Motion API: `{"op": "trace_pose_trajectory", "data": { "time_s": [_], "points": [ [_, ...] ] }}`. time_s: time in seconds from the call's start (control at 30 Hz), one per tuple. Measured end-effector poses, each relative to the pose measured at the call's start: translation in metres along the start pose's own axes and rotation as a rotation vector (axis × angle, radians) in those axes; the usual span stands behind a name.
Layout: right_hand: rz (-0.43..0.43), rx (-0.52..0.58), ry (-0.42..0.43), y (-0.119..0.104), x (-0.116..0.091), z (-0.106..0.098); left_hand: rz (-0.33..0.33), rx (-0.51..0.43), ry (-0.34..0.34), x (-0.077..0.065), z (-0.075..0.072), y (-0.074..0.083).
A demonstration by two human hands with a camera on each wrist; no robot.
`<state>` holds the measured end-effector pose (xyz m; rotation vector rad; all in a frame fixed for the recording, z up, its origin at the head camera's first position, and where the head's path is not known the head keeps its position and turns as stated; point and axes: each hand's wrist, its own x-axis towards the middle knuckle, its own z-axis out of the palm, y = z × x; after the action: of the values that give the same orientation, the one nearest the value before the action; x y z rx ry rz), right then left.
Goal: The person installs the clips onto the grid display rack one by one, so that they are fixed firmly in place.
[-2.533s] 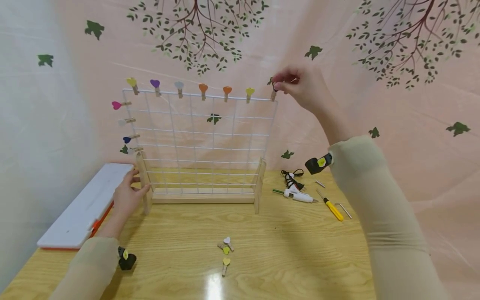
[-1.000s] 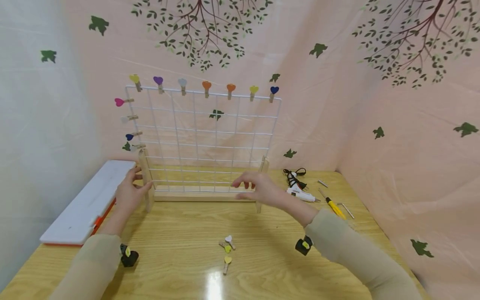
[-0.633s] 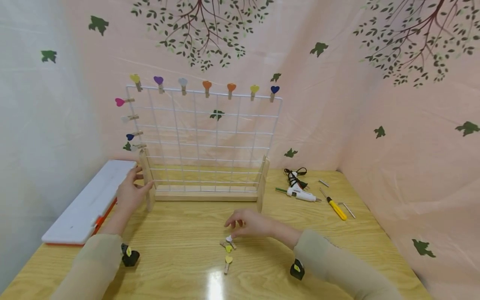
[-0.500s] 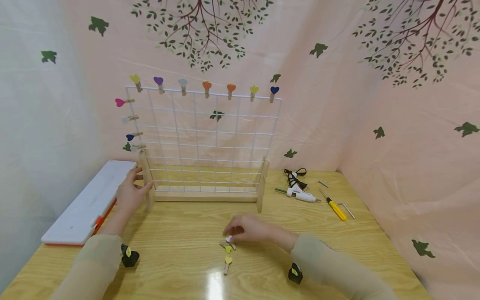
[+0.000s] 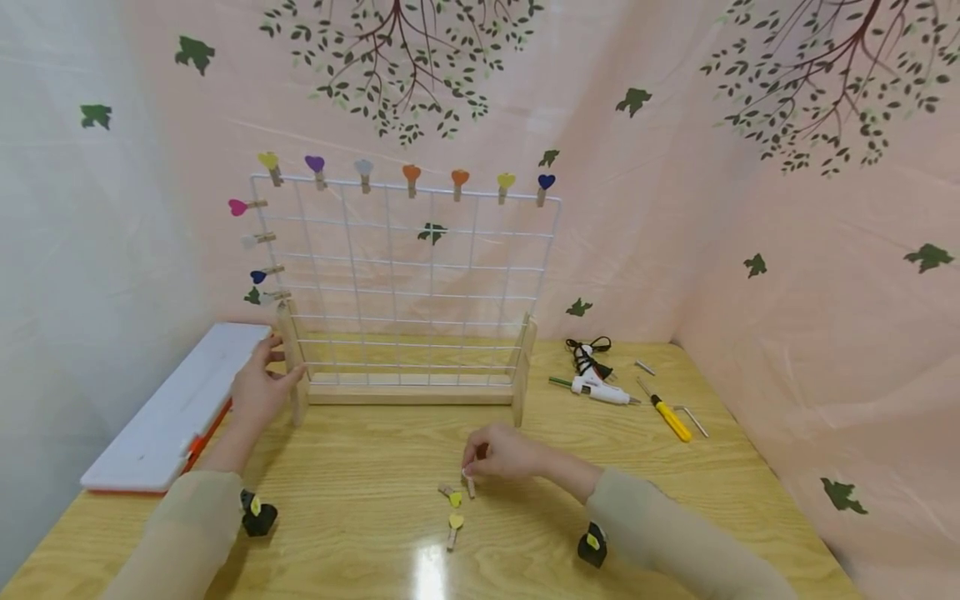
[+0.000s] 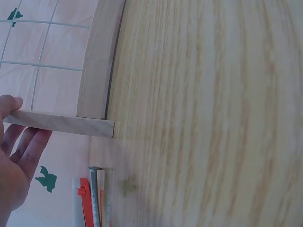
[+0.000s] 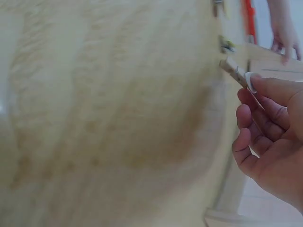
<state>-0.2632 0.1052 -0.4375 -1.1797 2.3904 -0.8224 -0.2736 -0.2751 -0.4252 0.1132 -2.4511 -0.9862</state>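
Observation:
My right hand (image 5: 504, 452) pinches a small wooden clothespin (image 7: 234, 72) with a white heart (image 7: 251, 82) between thumb and fingers, low over the table. Two clothespins with yellow hearts lie just beside it, one (image 5: 453, 497) behind the other (image 5: 454, 523). With thumb and fingers on either side, my left hand (image 5: 260, 385) holds the left wooden upright (image 6: 61, 123) of a stand. A white wire grid (image 5: 431, 269) rises from that stand. Heart clothespins line its top, ending in a dark blue one (image 5: 545, 183) at the right corner; several more run down its left side, including a pink one (image 5: 238, 207).
A white case (image 5: 176, 400) with an orange-red edge lies at the left. On the right are a white glue gun (image 5: 600, 390) with a black cord, a yellow-handled screwdriver (image 5: 672, 420), a hex key (image 5: 694, 422) and a small metal piece (image 5: 644, 367). Fabric hangs behind the table.
My right hand let go of the dark blue clothespin at the grid's top right corner, came down to the table and picked the white one from the pile. The left hand stayed put.

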Motion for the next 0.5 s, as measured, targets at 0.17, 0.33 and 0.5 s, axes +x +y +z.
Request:
{"op": "trace_pose_trajectory", "data": {
  "time_s": [0.17,0.33,0.5],
  "points": [
    [0.034,-0.011,0.089,-0.010,-0.007,-0.026,0.000,0.000,0.001,0.000,0.000,-0.001],
    [0.067,0.064,0.213,-0.043,-0.025,-0.067,0.000,0.001,-0.010,0.000,-0.001,-0.002],
    [-0.007,0.088,0.445,-0.068,-0.043,-0.111,-0.001,0.009,-0.015,0.000,0.000,-0.002]
  ]
}}
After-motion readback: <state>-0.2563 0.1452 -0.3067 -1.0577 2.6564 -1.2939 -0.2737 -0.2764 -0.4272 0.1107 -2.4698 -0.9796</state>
